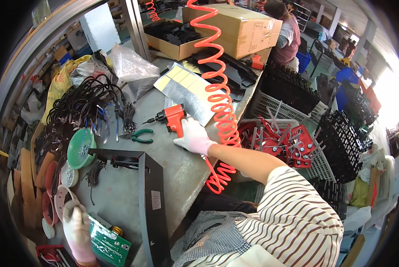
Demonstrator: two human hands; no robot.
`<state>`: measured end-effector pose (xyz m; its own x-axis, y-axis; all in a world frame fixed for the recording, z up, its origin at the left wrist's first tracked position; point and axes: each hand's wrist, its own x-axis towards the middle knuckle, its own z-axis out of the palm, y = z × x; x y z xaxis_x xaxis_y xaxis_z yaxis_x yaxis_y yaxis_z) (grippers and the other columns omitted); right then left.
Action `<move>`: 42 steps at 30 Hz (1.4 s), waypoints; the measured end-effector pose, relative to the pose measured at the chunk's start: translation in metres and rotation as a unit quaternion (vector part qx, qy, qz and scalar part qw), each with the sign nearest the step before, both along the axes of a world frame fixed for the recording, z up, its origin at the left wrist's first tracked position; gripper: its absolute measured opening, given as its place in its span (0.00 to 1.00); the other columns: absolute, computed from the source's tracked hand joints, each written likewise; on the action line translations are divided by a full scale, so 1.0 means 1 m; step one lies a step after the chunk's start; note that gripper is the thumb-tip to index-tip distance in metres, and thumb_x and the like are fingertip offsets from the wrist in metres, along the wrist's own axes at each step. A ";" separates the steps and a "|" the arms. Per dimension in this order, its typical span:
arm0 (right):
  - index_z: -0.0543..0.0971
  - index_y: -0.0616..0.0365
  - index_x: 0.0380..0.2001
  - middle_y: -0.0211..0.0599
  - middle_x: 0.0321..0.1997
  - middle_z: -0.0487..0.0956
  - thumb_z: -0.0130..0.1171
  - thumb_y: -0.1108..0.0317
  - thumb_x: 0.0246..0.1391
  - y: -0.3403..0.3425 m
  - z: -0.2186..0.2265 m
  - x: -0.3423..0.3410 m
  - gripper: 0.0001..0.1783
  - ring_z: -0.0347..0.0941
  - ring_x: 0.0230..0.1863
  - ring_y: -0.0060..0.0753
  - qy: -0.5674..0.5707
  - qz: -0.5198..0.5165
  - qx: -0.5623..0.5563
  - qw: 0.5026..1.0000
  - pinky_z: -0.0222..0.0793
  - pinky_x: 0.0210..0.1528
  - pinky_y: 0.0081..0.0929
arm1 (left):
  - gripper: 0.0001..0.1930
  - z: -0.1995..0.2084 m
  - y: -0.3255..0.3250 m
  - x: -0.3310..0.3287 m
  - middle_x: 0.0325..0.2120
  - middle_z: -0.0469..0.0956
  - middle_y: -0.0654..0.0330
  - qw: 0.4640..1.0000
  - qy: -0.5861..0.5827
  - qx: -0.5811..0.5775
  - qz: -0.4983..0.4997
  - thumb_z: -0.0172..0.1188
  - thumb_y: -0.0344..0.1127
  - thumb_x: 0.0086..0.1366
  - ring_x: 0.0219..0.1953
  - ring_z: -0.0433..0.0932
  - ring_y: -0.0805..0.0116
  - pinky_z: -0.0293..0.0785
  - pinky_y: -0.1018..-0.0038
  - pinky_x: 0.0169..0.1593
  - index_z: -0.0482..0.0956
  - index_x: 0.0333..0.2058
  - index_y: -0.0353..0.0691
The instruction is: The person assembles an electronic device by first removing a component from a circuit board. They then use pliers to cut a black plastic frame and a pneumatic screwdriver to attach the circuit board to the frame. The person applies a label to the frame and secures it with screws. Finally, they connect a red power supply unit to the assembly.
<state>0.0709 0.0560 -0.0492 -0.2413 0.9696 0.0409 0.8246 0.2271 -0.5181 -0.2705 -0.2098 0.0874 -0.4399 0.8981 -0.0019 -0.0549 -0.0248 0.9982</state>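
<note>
My right hand (194,137), in a white and pink glove, grips a red air screwdriver (175,119) by its handle, the bit pointing left over the bench. A red coiled air hose (228,129) hangs beside it. My left hand (77,229), also gloved, is at a pink bowl (62,198), fingers drawn together; what they hold, if anything, is hidden. Next to that hand lies a green circuit board (109,242). A black metal casing (154,200) stands between my hands. Green-handled pliers (141,136) lie left of the screwdriver.
A green bowl (80,149) and a white bowl (69,175) hold small metal parts. Black cables (81,104) pile at the far left. Printed sheets (190,91) and cardboard boxes (235,29) occupy the bench's far end. Crates stand at right, with a person (287,38) beyond.
</note>
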 end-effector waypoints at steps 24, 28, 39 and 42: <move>0.80 0.62 0.30 0.31 0.18 0.74 0.61 0.62 0.56 -0.123 0.087 0.078 0.12 0.72 0.21 0.23 0.496 0.246 -0.468 0.689 0.67 0.27 0.24 | 0.11 -0.008 -0.035 0.085 0.33 0.72 0.62 0.950 -0.266 0.008 -0.160 0.60 0.34 0.67 0.29 0.68 0.74 0.65 0.82 0.29 0.73 0.45 0.38; 0.81 0.60 0.31 0.28 0.20 0.75 0.63 0.55 0.56 -0.148 0.102 0.040 0.17 0.70 0.20 0.19 0.412 0.319 -0.498 0.693 0.66 0.25 0.21 | 0.11 -0.006 -0.046 0.099 0.33 0.75 0.61 0.994 -0.080 -0.064 -0.037 0.59 0.36 0.67 0.30 0.72 0.74 0.69 0.82 0.32 0.74 0.44 0.38; 0.78 0.60 0.38 0.31 0.28 0.80 0.62 0.55 0.57 -0.176 0.092 -0.003 0.18 0.69 0.18 0.19 0.438 0.390 -0.470 0.659 0.67 0.21 0.21 | 0.15 -0.022 -0.075 0.104 0.28 0.73 0.61 0.997 -0.049 -0.052 0.028 0.56 0.44 0.70 0.27 0.70 0.74 0.67 0.83 0.31 0.75 0.42 0.36; 0.76 0.59 0.41 0.31 0.28 0.79 0.62 0.55 0.57 -0.181 0.090 -0.004 0.18 0.70 0.18 0.19 0.426 0.375 -0.481 0.669 0.67 0.21 0.21 | 0.13 -0.030 -0.075 0.104 0.27 0.73 0.61 0.996 -0.058 -0.036 0.050 0.56 0.43 0.70 0.26 0.70 0.74 0.65 0.83 0.30 0.74 0.41 0.37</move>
